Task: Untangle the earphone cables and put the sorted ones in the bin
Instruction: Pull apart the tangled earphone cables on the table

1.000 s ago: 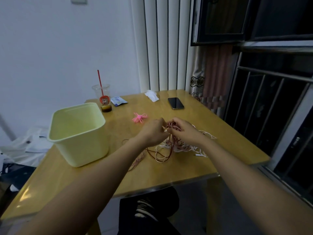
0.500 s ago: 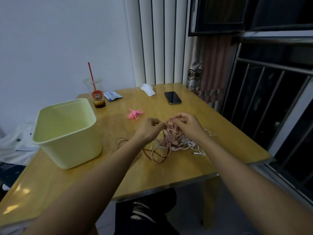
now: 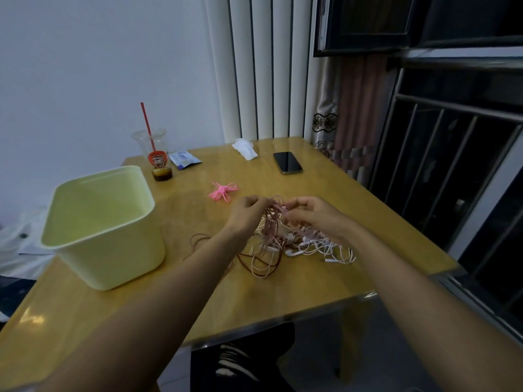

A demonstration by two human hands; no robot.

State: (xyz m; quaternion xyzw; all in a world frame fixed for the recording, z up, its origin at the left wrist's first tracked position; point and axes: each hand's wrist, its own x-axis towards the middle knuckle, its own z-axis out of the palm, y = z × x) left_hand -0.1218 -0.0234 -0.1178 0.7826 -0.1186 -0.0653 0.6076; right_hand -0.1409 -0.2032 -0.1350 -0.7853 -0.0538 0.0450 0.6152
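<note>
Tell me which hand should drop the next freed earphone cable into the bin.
Left, probably. The yellow bin stands left of the cable tangle, nearer the left hand; the right hand would have to cross over the tangle to reach it. Both hands pinch its strands.

At the table's [image 3: 311,281] near edge, the left hand [image 3: 246,212] and right hand [image 3: 314,219] each pinch strands raised from a heap of pink, white and brown cables [image 3: 271,244]. A pale green bin [image 3: 121,258] stands by the left edge. A pink coil [image 3: 223,191] lies just beyond the hands, and a phone [image 3: 287,162] lies toward the far right corner.
</note>
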